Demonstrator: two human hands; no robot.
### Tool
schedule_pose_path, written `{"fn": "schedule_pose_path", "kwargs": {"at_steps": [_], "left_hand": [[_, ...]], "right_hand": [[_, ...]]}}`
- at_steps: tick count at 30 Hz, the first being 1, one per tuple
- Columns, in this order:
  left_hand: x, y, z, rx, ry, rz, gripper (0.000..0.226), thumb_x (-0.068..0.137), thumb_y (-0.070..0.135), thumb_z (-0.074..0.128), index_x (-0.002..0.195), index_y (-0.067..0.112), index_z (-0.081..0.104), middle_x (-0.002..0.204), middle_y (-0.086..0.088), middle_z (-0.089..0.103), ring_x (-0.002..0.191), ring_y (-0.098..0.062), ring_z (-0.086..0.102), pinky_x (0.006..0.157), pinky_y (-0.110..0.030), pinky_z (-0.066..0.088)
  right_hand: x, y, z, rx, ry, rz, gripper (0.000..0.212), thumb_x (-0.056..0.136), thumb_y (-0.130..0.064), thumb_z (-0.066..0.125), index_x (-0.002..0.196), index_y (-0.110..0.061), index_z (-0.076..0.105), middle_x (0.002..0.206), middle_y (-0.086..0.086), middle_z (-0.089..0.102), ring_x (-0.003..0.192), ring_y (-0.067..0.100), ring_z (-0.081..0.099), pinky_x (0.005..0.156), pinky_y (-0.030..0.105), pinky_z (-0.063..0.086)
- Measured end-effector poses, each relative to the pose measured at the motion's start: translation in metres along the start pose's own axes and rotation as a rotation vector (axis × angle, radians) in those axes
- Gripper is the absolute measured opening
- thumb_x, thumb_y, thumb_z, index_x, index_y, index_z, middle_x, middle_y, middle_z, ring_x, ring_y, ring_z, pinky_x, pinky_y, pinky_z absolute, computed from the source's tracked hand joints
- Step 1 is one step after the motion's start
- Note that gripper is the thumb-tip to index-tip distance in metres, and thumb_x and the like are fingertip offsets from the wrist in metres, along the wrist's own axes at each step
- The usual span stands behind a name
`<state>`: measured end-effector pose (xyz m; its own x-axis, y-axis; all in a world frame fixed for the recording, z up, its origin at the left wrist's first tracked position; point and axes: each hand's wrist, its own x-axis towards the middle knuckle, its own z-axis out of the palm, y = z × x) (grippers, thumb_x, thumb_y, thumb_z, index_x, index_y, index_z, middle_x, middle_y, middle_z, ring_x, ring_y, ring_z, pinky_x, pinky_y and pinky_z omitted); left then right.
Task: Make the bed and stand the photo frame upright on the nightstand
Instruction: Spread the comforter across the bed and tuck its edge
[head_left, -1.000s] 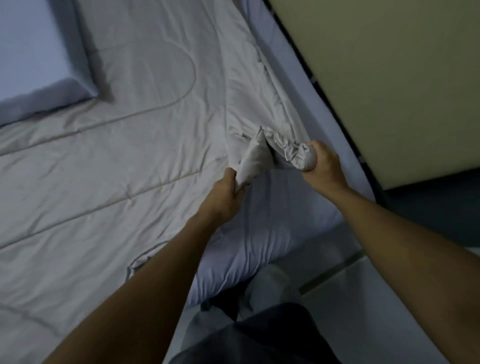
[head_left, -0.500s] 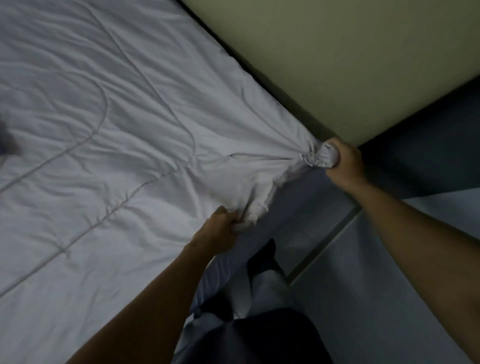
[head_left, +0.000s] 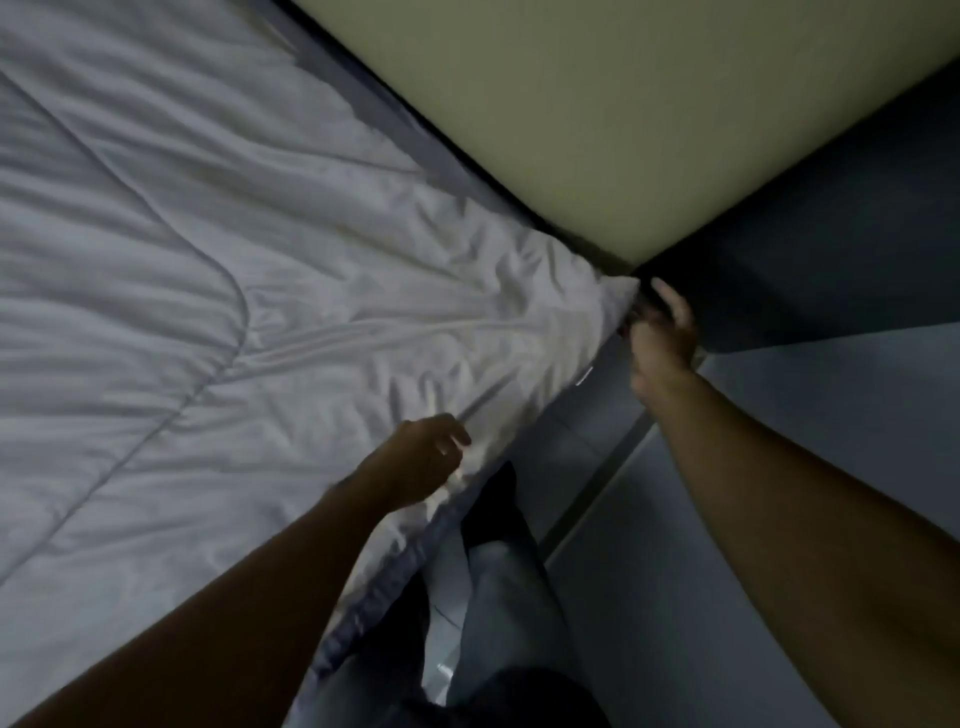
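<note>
Comforter (head_left: 270, 312) lies spread over the bed (head_left: 363, 618), its corner by the wall (head_left: 571, 114). Left hand (head_left: 415, 467) rests on its near edge, fingers curled; blur hides any pinch. Right hand (head_left: 662, 338) sits at that corner, fingers loosely apart, 1 straight.

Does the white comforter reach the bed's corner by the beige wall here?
Yes, the comforter lies spread out, and its corner sits at the bed's corner under the beige wall, right beside the right hand.
</note>
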<state>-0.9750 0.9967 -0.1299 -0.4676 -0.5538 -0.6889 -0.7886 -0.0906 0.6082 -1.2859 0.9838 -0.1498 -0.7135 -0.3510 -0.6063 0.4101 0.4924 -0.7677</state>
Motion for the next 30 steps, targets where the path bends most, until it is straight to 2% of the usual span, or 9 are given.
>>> {"fn": "schedule_pose_path", "kwargs": {"at_steps": [3, 6, 9, 12, 17, 21, 24, 26, 30], "left_hand": [[0.049, 0.008, -0.006, 0.080, 0.097, 0.186, 0.018, 0.093, 0.012, 0.059, 0.103, 0.024, 0.068, 0.098, 0.001, 0.072, 0.086, -0.013, 0.066, 0.078, -0.025, 0.050], [0.105, 0.019, -0.019, 0.182, 0.196, 0.345, 0.028, 0.093, 0.004, 0.052, 0.111, 0.017, 0.068, 0.120, -0.005, 0.068, 0.113, -0.023, 0.061, 0.100, -0.036, 0.047], [0.162, 0.028, -0.037, 0.300, 0.367, 0.455, 0.042, 0.084, -0.001, 0.045, 0.114, 0.017, 0.067, 0.130, -0.007, 0.062, 0.119, -0.030, 0.058, 0.102, -0.041, 0.044], [0.211, 0.042, -0.064, 0.405, 0.503, 0.451, 0.051, 0.079, 0.002, 0.045, 0.123, 0.023, 0.060, 0.139, 0.000, 0.053, 0.121, -0.027, 0.055, 0.098, -0.039, 0.042], [0.264, 0.044, -0.085, 0.529, 0.432, 0.317, 0.041, 0.093, 0.034, 0.044, 0.133, 0.032, 0.053, 0.138, -0.003, 0.047, 0.116, -0.036, 0.056, 0.093, -0.044, 0.050], [0.280, 0.062, -0.088, 0.539, 0.487, 0.316, 0.029, 0.095, 0.021, 0.048, 0.120, 0.017, 0.064, 0.121, -0.017, 0.053, 0.107, -0.040, 0.057, 0.087, -0.043, 0.046], [0.274, 0.088, -0.093, 0.468, 0.600, 0.504, 0.033, 0.091, 0.019, 0.041, 0.110, 0.011, 0.067, 0.118, -0.016, 0.057, 0.103, -0.035, 0.057, 0.085, -0.040, 0.049], [0.272, 0.086, -0.094, 0.475, 0.628, 0.541, 0.031, 0.093, 0.019, 0.042, 0.110, 0.011, 0.067, 0.119, -0.014, 0.058, 0.103, -0.032, 0.057, 0.084, -0.038, 0.048], [0.284, 0.072, -0.092, 0.506, 0.362, 0.466, 0.037, 0.096, 0.018, 0.040, 0.122, 0.010, 0.066, 0.122, -0.018, 0.061, 0.109, -0.035, 0.059, 0.092, -0.037, 0.048]], "right_hand": [[0.019, 0.021, -0.005, 0.092, 0.202, 0.091, 0.040, 0.093, 0.001, 0.050, 0.118, -0.027, 0.064, 0.117, 0.008, 0.068, 0.094, 0.016, 0.068, 0.074, 0.027, 0.057], [0.027, 0.048, 0.001, 0.050, 0.081, 0.104, 0.028, 0.092, -0.007, 0.059, 0.109, -0.028, 0.066, 0.112, 0.002, 0.070, 0.100, 0.018, 0.068, 0.081, 0.032, 0.058], [0.032, 0.072, 0.017, 0.003, 0.009, 0.103, 0.034, 0.088, -0.026, 0.073, 0.121, -0.023, 0.062, 0.101, -0.010, 0.068, 0.102, 0.016, 0.067, 0.091, 0.035, 0.057], [0.040, 0.091, 0.033, -0.010, 0.051, 0.083, 0.048, 0.084, -0.033, 0.078, 0.127, -0.019, 0.060, 0.097, -0.012, 0.066, 0.091, 0.008, 0.066, 0.076, 0.026, 0.057], [0.054, 0.109, 0.038, -0.019, 0.057, 0.043, 0.031, 0.084, -0.032, 0.078, 0.110, -0.015, 0.073, 0.098, -0.006, 0.072, 0.083, 0.004, 0.066, 0.062, 0.016, 0.052], [0.068, 0.094, 0.022, 0.109, -0.033, 0.125, 0.010, 0.085, -0.023, 0.078, 0.090, -0.016, 0.073, 0.091, 0.000, 0.075, 0.080, 0.013, 0.070, 0.060, 0.020, 0.054], [0.079, 0.079, 0.013, 0.419, -0.159, 0.111, 0.025, 0.079, -0.021, 0.079, 0.101, -0.014, 0.072, 0.104, 0.004, 0.077, 0.093, 0.016, 0.073, 0.076, 0.025, 0.060], [0.084, 0.082, 0.014, 0.462, -0.184, 0.126, 0.040, 0.072, -0.026, 0.081, 0.109, -0.012, 0.071, 0.112, 0.005, 0.076, 0.102, 0.018, 0.072, 0.087, 0.032, 0.059], [0.090, 0.102, 0.017, 0.301, -0.078, 0.235, 0.029, 0.080, -0.023, 0.081, 0.106, -0.011, 0.073, 0.107, 0.008, 0.076, 0.105, 0.025, 0.071, 0.079, 0.031, 0.058]]}}
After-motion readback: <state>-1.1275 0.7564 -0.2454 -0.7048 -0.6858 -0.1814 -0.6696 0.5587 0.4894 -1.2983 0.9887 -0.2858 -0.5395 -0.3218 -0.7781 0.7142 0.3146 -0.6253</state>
